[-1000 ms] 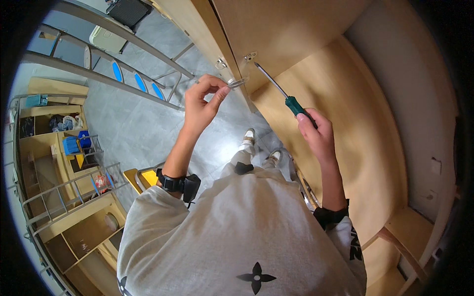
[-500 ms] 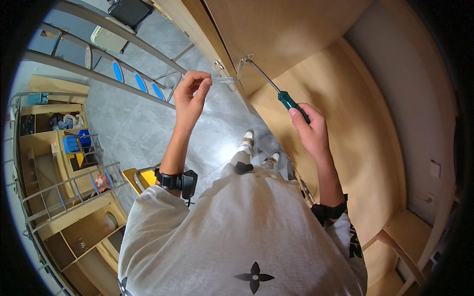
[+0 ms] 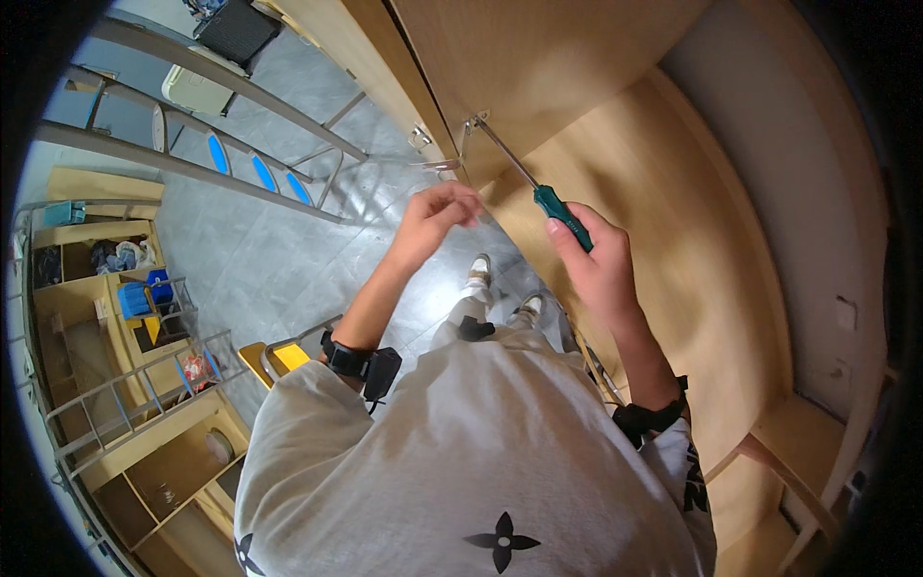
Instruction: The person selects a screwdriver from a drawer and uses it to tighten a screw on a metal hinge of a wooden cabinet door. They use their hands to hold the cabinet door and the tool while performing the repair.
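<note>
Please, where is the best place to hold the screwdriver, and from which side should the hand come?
Probably the green handle, wrapped from below and behind, as the right hand does. It is the thick end nearest the person; the thin shaft slants up and away to the metal bracket at the wooden panel's edge. The left hand is free.

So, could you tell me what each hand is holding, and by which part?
The right hand holds a screwdriver by its green handle. The left hand appears to hold nothing.
</note>
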A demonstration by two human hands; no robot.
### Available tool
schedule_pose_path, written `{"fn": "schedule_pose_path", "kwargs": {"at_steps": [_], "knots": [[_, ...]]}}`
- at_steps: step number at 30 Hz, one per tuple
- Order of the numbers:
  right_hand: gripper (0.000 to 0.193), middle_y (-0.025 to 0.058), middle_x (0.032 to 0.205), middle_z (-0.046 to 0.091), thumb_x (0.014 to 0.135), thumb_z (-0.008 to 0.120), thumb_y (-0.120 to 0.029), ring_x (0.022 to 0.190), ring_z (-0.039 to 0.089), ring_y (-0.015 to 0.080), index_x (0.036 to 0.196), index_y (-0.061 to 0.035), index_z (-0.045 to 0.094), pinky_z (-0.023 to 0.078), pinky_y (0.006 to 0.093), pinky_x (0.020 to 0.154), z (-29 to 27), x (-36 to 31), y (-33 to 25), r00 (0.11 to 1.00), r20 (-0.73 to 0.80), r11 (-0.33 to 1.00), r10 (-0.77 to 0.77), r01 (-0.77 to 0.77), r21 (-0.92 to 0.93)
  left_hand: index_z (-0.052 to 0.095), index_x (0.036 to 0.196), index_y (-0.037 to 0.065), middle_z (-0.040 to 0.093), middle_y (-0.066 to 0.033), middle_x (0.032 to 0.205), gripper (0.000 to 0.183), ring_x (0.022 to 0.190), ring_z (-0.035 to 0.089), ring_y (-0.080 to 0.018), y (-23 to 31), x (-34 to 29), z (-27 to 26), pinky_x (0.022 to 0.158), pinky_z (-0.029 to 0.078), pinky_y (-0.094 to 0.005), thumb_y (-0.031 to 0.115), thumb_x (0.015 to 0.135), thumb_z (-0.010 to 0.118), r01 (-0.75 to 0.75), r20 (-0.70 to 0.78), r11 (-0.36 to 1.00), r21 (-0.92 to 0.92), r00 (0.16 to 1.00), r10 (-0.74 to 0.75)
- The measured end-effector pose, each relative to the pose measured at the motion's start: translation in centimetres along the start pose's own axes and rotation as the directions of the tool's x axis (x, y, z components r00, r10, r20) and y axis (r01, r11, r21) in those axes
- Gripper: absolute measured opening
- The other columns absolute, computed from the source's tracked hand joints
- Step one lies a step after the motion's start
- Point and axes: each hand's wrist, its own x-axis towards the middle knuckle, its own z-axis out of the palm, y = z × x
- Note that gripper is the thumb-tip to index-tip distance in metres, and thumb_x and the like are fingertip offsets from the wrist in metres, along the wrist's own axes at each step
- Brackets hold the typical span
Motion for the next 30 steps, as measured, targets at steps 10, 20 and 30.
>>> {"fn": "schedule_pose_path", "kwargs": {"at_steps": [10,20,30], "knots": [[0.032,0.0009,0.064,0.048,0.094,0.045,-0.030,0.035,0.027,0.0036,0.102,-0.0006,0.054,0.020,0.0176,0.033,-1.2,0.6,2.1,0.632,0.754,-0.159,0.179,-0.738,0.656,0.051,0.111,-0.006,0.061,-0.0116,0.094,0.028,0.083,0.061,-0.0170,3.2,1.7,4.6,0.078,0.048,-0.0287,0.014,0.093,0.044,0.032,0.159,0.900,-0.434,0.986,0.041],[0.029,0.0076,0.071,0.059,0.088,0.055,-0.024,0.045,0.047,0.0085,0.107,-0.0015,0.056,0.030,0.0206,0.037,1.6,-0.8,0.9,0.985,-0.154,0.996,-0.076,0.081,0.029,0.053,0.103,-0.004,0.064,-0.0158,0.090,0.019,0.078,0.066,-0.0203,3.9,2.4,6.6,0.071,0.055,-0.0304,0.010,0.090,0.054,0.082,0.058,0.834,-0.546,0.997,-0.061],[0.037,0.0100,0.073,0.060,0.091,0.052,-0.033,0.045,0.048,0.0126,0.109,-0.0008,0.056,0.032,0.0196,0.037,-2.0,-2.5,2.4,0.657,0.729,-0.109,0.193,-0.724,0.682,0.055,0.095,-0.001,0.065,-0.0175,0.090,0.011,0.085,0.066,-0.0264,3.9,2.7,7.0,0.072,0.055,-0.0342,0.009,0.089,0.054,0.049,0.066,0.805,-0.591,0.998,-0.012]]}}
